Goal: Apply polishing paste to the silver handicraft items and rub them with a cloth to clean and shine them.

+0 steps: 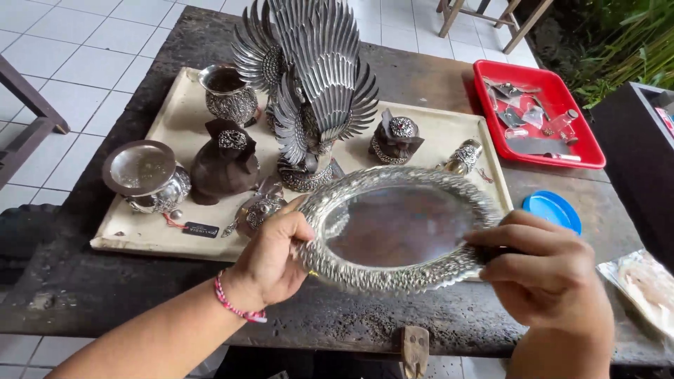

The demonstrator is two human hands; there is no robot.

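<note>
**Mia:** What are the hands doing?

**Sam:** Both hold the silver plate (399,228). It is up in the air, tipped a bit, over the front edge of the table (98,288).

**Mia:** How does the left hand (270,256) hold it?

**Sam:** It is curled tight on the left rim. The thumb lies on top of the bumpy edge and the fingers go under it.

**Mia:** And the right hand (551,274)?

**Sam:** It is closed on the right rim. The fingers are folded over the edge (I cannot see the thumb).

**Mia:** What is behind the plate?

**Sam:** A pale board (140,235) with silver things on it. A big bird (312,84) with spread wings stands in the middle. A cup (228,95) is at the back left, and a bowl (147,175) sits at the left edge.

**Mia:** Any tags or labels?

**Sam:** A small black tag (200,229) lies flat on the board, near the front, just left of the left hand. It is a little rectangle with pale marks (too small to read).

**Mia:** Any boxes or bags?

**Sam:** A red tray (590,151) sits at the back right, with small clear bags and bits inside. A round blue lid (553,209) lies flat just in front of it. A clear bag (646,284) lies at the far right, near the right hand.
</note>
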